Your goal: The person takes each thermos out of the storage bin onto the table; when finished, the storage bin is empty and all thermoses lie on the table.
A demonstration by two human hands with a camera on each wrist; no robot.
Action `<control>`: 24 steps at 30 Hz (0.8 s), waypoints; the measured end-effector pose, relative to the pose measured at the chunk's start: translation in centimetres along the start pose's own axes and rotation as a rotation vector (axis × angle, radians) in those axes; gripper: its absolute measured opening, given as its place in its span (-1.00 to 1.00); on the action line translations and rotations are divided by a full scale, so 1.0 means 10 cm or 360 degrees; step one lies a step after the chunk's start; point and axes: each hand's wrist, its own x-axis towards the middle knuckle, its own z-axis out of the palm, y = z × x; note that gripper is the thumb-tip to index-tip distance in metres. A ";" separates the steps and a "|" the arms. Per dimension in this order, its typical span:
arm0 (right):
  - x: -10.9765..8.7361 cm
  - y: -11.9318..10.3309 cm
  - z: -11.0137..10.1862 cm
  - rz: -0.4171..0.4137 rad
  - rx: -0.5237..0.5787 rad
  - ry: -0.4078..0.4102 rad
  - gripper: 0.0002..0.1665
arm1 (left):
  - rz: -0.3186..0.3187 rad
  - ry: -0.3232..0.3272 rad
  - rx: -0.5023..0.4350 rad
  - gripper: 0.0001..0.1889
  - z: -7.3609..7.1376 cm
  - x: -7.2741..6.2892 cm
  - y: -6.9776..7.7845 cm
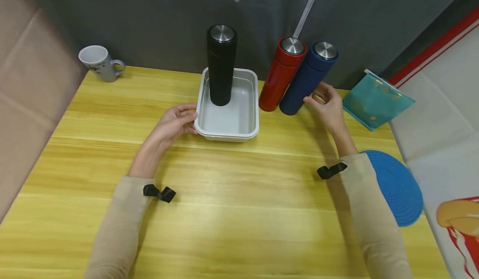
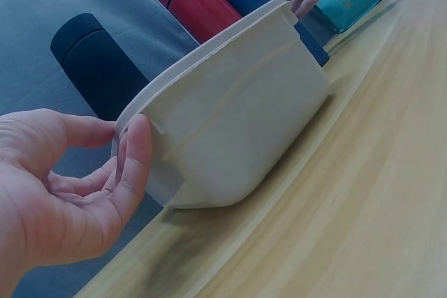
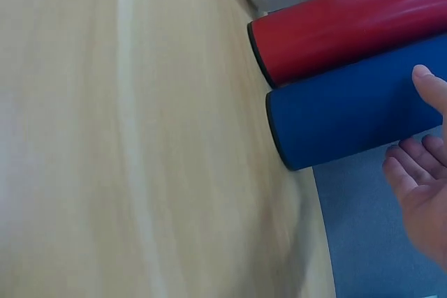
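Note:
My left hand (image 1: pixel 174 123) pinches the left rim of a white rectangular tub (image 1: pixel 243 104) between thumb and fingers. Inside the tub stands a black thermos flask (image 1: pixel 221 67) with a silver-topped lid. Right of the tub, a red thermos flask (image 1: pixel 278 77) and a blue thermos flask (image 1: pixel 304 83) stand side by side. My right hand (image 1: pixel 329 106) is at the blue flask's right side, its thumb and fingers spread around the lower part with a loose bend. In the right wrist view, the thumb overlaps the blue flask (image 3: pixel 349 113) and the fingertips are just beside it.
At the back left stands a grey mug (image 1: pixel 102 65). A teal pouch (image 1: pixel 378 100) is at the back right, and a round blue mat (image 1: pixel 396 187) lies partly under the right sleeve. A dark cloth wall (image 1: pixel 149 25) closes off the table's (image 1: pixel 239 212) back edge.

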 end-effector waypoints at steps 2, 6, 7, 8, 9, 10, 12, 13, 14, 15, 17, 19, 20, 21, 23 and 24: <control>-0.02 0.03 -0.03 -0.0002 0.0021 -0.0015 -0.36 | -0.0003 0.0005 -0.0004 -0.53 0.00 0.00 0.00; -0.08 0.12 -0.10 -0.0022 0.0122 -0.0042 -0.36 | -0.0020 0.0018 -0.0005 -0.53 0.00 0.00 0.00; -0.10 0.15 -0.11 -0.0036 0.0143 -0.0046 -0.38 | -0.0024 0.0021 -0.0003 -0.53 0.00 0.00 0.00; -0.11 0.18 -0.12 -0.0052 0.0174 -0.0050 -0.38 | -0.0025 0.0024 0.0000 -0.52 0.00 0.00 0.00; -0.13 0.20 -0.13 -0.0071 0.0204 -0.0052 -0.39 | -0.0024 0.0024 0.0000 -0.52 0.00 0.01 0.00; -0.15 0.21 -0.14 -0.0091 0.0225 -0.0056 -0.40 | -0.0021 0.0022 0.0001 -0.52 0.00 0.00 0.00; -0.20 0.20 -0.13 -0.0129 0.0259 -0.0074 -0.41 | -0.0018 0.0022 0.0003 -0.52 -0.01 0.01 0.01; -0.23 0.19 -0.12 -0.0148 0.0275 -0.0087 -0.41 | -0.0015 0.0021 0.0003 -0.52 -0.01 0.01 0.01; -0.26 0.18 -0.11 -0.0169 0.0292 -0.0108 -0.41 | -0.0012 0.0020 0.0001 -0.52 -0.01 0.01 0.01; -0.29 0.16 -0.10 -0.0184 0.0308 -0.0137 -0.41 | -0.0011 0.0018 -0.0002 -0.52 -0.01 0.01 0.01; -0.35 0.14 -0.07 -0.0228 0.0319 -0.0215 -0.42 | -0.0011 0.0017 -0.0006 -0.51 -0.01 0.01 0.01; -0.39 0.12 -0.02 -0.0266 0.0336 -0.0303 -0.41 | -0.0010 0.0011 -0.0010 -0.51 -0.01 0.01 0.01; -0.41 0.11 0.00 -0.0280 0.0351 -0.0349 -0.41 | -0.0010 0.0008 -0.0012 -0.50 -0.01 0.01 0.01; -0.43 0.09 0.03 -0.0291 0.0357 -0.0388 -0.41 | -0.0010 0.0005 -0.0009 -0.50 -0.01 0.01 0.01; -0.44 0.06 0.10 -0.0309 0.0363 -0.0439 -0.41 | -0.0012 -0.0001 -0.0003 -0.50 0.00 0.01 0.00; -0.45 0.04 0.13 -0.0311 0.0371 -0.0456 -0.41 | -0.0014 -0.0003 -0.0001 -0.49 0.00 0.01 0.00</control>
